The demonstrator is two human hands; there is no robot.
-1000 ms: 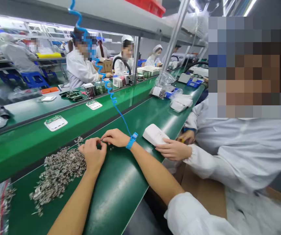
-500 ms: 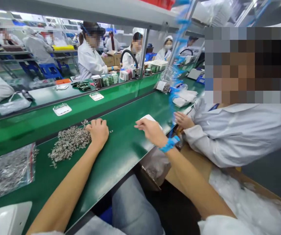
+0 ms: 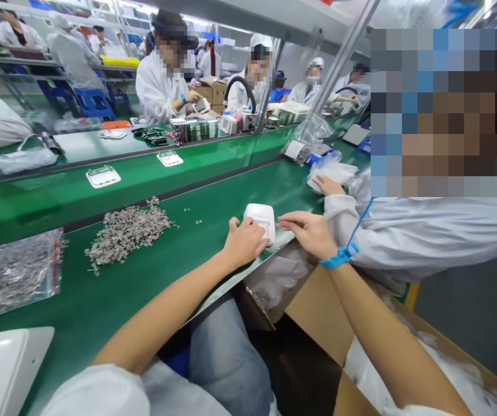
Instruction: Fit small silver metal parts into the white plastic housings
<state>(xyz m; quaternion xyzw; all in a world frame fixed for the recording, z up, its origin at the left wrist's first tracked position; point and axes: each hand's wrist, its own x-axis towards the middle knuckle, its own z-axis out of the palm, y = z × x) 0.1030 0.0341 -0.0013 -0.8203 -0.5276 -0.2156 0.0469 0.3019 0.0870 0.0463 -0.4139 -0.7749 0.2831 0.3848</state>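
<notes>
A white plastic casing [image 3: 259,211] with a recessed rectangle lies on the green bench near its front edge. My left hand [image 3: 245,241] is over its lower left side, fingers curled onto it, covering part of the recess. Just off the casing's right edge, my right hand [image 3: 311,232] has thumb and fingertips pinched together; anything between them is too small to make out. It wears a blue wrist strap [image 3: 339,256]. To the left lies a heap of small silvery metal parts [image 3: 129,234], with a few loose pieces [image 3: 199,222] beside it.
A zip bag of metal parts [image 3: 18,277] lies at the left, above a larger white housing [image 3: 6,364]. More white casings [image 3: 103,177] sit on the green strip behind. A co-worker's hand [image 3: 329,186] touches plastic bags at the right. Open cartons [image 3: 318,312] stand below the bench edge.
My left hand has moved right, from the metal heap to the casing. My right hand has shifted right, exposing more of the casing. The co-worker's hand has moved up onto the plastic bags.
</notes>
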